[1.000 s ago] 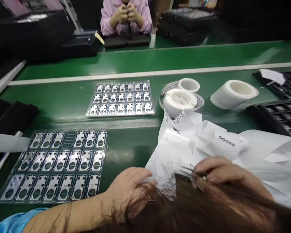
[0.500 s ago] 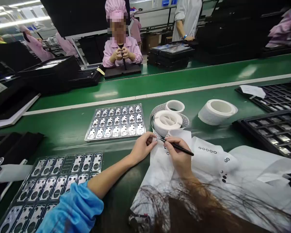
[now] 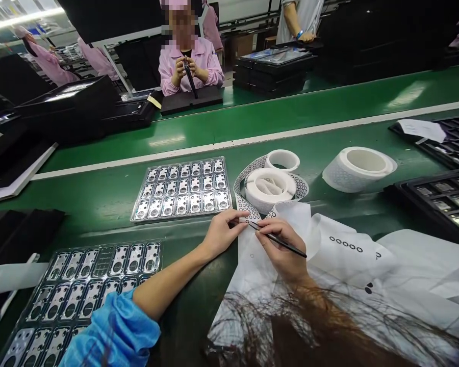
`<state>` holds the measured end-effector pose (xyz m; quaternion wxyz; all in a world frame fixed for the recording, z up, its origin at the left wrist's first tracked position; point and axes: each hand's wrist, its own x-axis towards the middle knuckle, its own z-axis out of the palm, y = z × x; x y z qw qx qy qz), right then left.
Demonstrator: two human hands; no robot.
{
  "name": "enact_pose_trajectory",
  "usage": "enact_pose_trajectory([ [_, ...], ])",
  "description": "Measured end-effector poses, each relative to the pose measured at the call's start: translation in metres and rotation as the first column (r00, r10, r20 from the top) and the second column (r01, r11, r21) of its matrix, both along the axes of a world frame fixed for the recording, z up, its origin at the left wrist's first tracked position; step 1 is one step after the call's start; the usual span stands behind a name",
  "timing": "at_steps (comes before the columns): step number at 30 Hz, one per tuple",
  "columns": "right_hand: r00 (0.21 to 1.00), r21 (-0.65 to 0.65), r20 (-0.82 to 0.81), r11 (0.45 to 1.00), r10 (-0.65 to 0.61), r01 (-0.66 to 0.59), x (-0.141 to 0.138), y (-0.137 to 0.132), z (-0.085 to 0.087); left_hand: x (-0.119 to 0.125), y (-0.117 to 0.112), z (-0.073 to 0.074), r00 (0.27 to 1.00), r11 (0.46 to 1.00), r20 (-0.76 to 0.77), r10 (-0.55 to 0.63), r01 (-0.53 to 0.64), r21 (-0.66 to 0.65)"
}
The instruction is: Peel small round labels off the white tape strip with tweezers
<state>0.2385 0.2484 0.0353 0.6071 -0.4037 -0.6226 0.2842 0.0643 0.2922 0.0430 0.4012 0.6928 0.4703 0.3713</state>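
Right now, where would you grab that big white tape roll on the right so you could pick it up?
Grip the roll from above, fingers on opposite sides of its outer wall near the top rim. It lies flat on the belt with its hollow core facing up, and its wall flares toward the bottom, so the narrower top probably fits a hand better. Nothing is touching it.

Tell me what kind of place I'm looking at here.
Most likely an electronics assembly line: a long green conveyor belt, trays of small metal parts, rolls of ring stickers, and a co-worker in a pink smock seated opposite.
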Motion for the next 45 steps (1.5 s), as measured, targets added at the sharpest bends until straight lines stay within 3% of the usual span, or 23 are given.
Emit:
enact_pose_trajectory([
  [45,0.998,0.003,0.033,0.998,-0.063,0.062,0.0024,0.0013,0.0017,0.0018,-0.0023,0.0007,0.998,1.000,-0.050,-0.028,0.028,-0.004],
])
